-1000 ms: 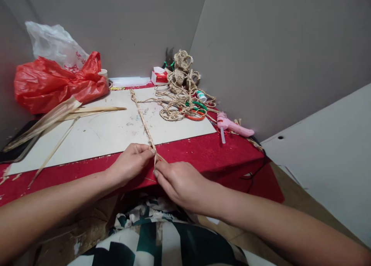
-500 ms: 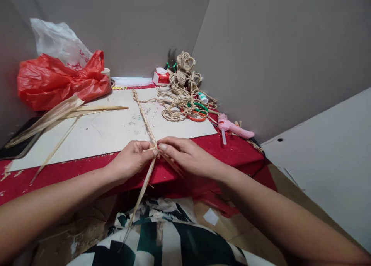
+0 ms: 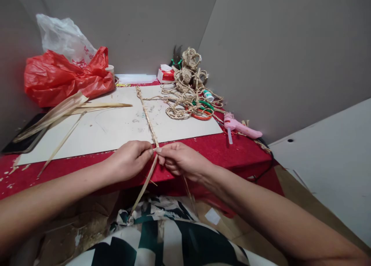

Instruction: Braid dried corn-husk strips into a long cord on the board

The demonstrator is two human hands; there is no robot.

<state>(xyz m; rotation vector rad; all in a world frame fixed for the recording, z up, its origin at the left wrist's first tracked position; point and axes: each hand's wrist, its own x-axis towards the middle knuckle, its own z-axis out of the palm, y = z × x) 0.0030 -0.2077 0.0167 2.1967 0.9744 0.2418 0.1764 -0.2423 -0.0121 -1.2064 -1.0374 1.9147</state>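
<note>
Pinching the near end of a braided cord [image 3: 148, 121] with left hand [image 3: 130, 161] and right hand [image 3: 184, 161], thumb to fingers on each, close together above the front strip of the red-covered bench [image 3: 240, 154]. From the grip: braided cord laid back across the white board [image 3: 116, 130] to a knotted far end. Below the grip: flat loose strand [image 3: 145, 183], hanging past the bench edge toward the lap. On the left: dry husk strips [image 3: 62, 110], partly over the board, just in front of a red plastic bag [image 3: 66, 80]. On the right: tangled cord [image 3: 178, 112] beside an orange scissor handle [image 3: 203, 118], then a pink glue gun [image 3: 242, 128].
</note>
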